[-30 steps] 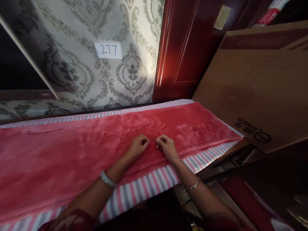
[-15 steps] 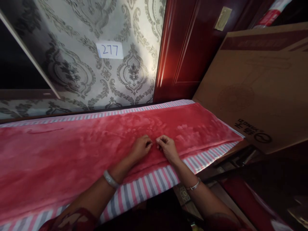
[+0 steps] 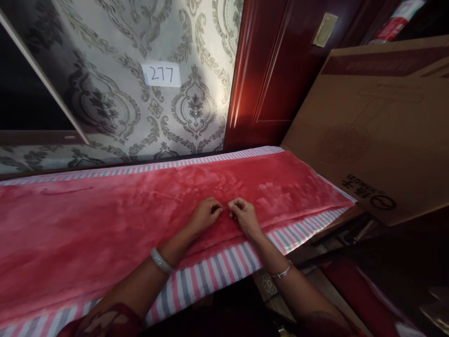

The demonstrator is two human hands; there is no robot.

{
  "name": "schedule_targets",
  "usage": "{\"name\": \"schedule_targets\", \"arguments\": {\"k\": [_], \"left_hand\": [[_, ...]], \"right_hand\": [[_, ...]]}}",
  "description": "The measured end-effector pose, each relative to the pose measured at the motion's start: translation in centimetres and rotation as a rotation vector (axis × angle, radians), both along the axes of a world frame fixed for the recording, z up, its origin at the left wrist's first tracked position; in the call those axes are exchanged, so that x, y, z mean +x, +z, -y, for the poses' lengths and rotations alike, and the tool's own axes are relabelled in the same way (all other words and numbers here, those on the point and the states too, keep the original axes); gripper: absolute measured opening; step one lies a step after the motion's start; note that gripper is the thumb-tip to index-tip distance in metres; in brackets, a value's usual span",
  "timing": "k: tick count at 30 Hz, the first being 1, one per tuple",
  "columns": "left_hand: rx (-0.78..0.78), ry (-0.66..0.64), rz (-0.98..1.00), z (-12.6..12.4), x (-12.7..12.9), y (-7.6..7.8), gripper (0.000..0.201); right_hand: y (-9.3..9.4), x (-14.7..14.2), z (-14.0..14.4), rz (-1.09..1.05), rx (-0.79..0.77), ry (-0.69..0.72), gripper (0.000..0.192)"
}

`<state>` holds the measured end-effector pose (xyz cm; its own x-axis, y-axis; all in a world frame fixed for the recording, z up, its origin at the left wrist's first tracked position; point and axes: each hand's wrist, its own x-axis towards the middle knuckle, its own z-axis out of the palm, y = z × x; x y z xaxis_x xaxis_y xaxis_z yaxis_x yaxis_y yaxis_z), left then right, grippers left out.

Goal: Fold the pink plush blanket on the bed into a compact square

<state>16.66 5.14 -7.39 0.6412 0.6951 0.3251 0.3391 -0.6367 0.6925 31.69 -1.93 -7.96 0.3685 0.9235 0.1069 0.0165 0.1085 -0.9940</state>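
Here my left hand [image 3: 206, 214] and right hand [image 3: 244, 216] sit nearly knuckle to knuckle on the red plush blanket [image 3: 140, 210], each with its fingers curled shut and pinching the pile near the blanket's near edge. On the wall ahead a white paper label [image 3: 161, 75] reads "277" in handwriting. To my right a big cardboard box [image 3: 372, 126] leans over the end of the surface; its printed logo [image 3: 382, 201] is upside down to me, with Latin letters that look like "YANGZI", though I cannot read them for sure.

The blanket lies flat along a striped sheet [image 3: 213, 274] of pink, grey and white, which shows as a border on both long sides. Behind it runs grey damask wallpaper [image 3: 115, 107], then a glossy dark-red door [image 3: 273, 70]. I wear a bangle [image 3: 161, 261] on my left wrist and a thin bracelet [image 3: 282, 272] on my right.
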Motion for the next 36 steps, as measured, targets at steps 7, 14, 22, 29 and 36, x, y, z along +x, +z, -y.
{"name": "schedule_targets", "arguments": {"k": [7,14,22,29,36], "left_hand": [[0.026,-0.012,-0.014,0.20,0.20,-0.09,0.017],[0.008,-0.010,0.012,0.29,0.09,0.06,0.017],[-0.022,0.059,0.039,0.17,0.08,-0.05,0.017],[-0.067,0.093,0.077,-0.16,0.13,-0.24,0.017],[-0.106,0.092,0.106,-0.28,0.06,-0.23,0.017]], "right_hand": [[-0.04,-0.05,0.01,0.023,0.009,0.008,0.030],[-0.20,-0.07,-0.04,0.018,0.015,0.003,0.029],[-0.65,0.01,-0.24,0.048,0.027,-0.023,0.031],[-0.72,0.00,-0.16,0.062,0.028,-0.056,0.034],[-0.59,-0.05,-0.13,-0.012,0.045,-0.029,0.036]]}}
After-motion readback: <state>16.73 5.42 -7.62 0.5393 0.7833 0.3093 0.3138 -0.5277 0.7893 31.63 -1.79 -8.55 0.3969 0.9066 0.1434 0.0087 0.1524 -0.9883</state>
